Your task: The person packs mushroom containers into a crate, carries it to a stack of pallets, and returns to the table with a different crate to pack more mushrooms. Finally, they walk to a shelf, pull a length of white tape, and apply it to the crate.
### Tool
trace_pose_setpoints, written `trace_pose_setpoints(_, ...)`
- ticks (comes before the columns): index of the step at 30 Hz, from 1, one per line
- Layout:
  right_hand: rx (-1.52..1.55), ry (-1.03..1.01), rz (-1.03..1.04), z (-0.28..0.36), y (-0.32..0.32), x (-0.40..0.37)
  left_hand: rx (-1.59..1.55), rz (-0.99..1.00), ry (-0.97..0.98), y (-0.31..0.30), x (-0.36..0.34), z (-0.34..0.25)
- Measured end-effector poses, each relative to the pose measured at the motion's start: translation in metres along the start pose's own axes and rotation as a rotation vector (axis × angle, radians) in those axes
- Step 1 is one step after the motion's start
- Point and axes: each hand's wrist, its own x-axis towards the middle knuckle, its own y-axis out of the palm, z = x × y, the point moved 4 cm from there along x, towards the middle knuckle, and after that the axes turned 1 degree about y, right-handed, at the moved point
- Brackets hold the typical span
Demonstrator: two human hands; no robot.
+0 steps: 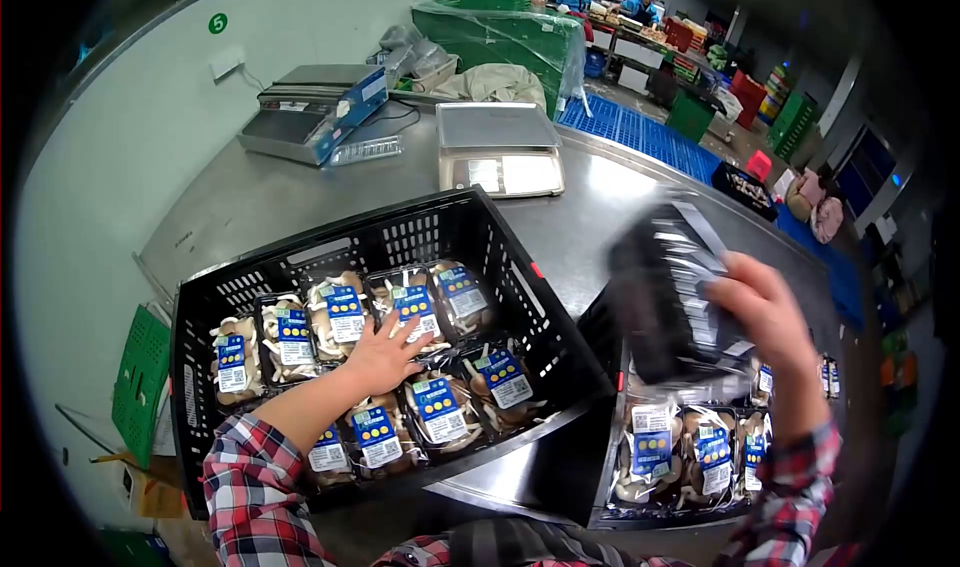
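Note:
My left hand (384, 357) lies palm down with fingers spread over the wrapped mushroom packs in a black crate (330, 237). Two rows of packs with blue and white labels fill much of this crate; one pack (415, 307) sits right by my fingertips. Over a second black crate (603, 497), my right hand (765, 307) is closed on the edge of a black plastic tray pack (665, 297). That pack is tilted and blurred, its dark side towards me, so its contents are hidden. Below it, more labelled mushroom packs (712, 457) lie in the right crate.
A scale (500, 152) stands behind the left crate on the metal table (400, 177). Left of it is a blue and grey device (315, 112). Green crates (510, 47) under plastic film are at the back. Several people work farther off, one in blue (640, 9).

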Motion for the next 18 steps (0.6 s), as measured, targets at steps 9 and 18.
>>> trace_pose_setpoints(9, -1.001, -0.239, 0.323, -0.027, 0.28, 0.149, -0.048, -0.307, 0.005, -0.002, -0.013, 0.018)
trace_pose_setpoints(18, -0.432, -0.31, 0.491, -0.067, 0.247, 0.106, -0.045, -0.358, 0.109, 0.02, -0.015, 0.017)
